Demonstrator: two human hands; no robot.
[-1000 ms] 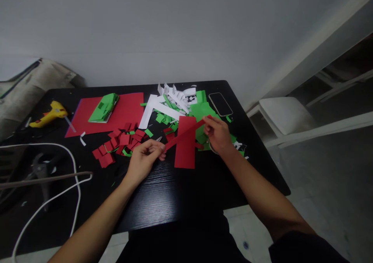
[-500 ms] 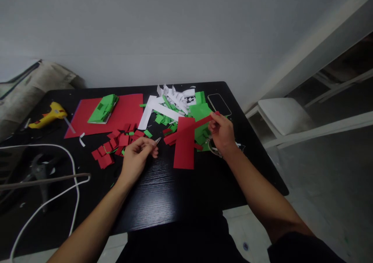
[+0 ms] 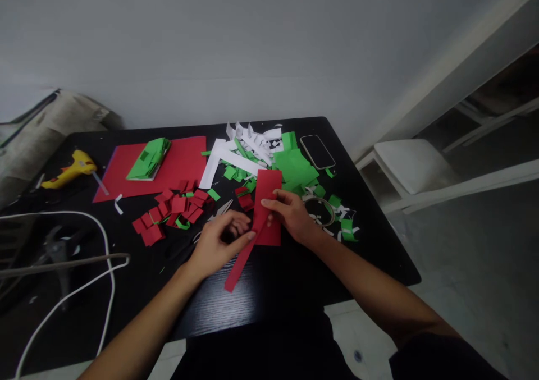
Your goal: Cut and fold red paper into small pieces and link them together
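Between both hands is a narrow red paper strip [image 3: 240, 268], its free end hanging down toward the table's front edge. My left hand [image 3: 221, 239] pinches the strip between thumb and fingers. At the strip's upper end, my right hand [image 3: 290, 214] has its fingers closed on it. Behind the strip lies a wider red paper piece [image 3: 268, 181], flat on the table. Scissors [image 3: 223, 209] rest just beyond my left hand, partly hidden by it. A heap of small red paper pieces [image 3: 177, 205] sits to the left of them.
A yellow glue gun [image 3: 71, 169] lies far left, beside a red sheet [image 3: 181, 161] bearing a folded green paper bundle [image 3: 150, 158]. White paper scraps [image 3: 252, 141] and green paper [image 3: 295, 166] fill the back middle. A phone [image 3: 317, 151], a tape roll [image 3: 332, 214] and a white cable [image 3: 112, 273] are around.
My right hand has moved left and down with the red strip. My left hand has let go of the scissors and now holds the strip, which slants toward the front.
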